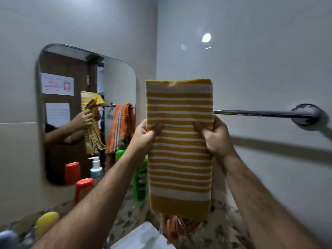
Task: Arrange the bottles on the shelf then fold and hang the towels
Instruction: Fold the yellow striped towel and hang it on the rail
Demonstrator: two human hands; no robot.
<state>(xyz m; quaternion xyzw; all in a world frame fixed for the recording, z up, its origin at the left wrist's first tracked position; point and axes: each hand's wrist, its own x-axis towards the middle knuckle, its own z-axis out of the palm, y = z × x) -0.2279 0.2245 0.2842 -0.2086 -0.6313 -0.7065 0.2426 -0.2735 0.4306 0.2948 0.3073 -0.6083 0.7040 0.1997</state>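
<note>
You hold the folded towel (179, 144) upright with both hands, left hand (145, 135) and right hand (213, 135) gripping its sides. The rail (260, 113) runs behind it, across its long axis, toward the right.

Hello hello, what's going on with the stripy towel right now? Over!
Left hand and right hand both grip the folded yellow striped towel, raised before the towel bar. Not hung yet. Orange towel's fringe showing below it.
</note>
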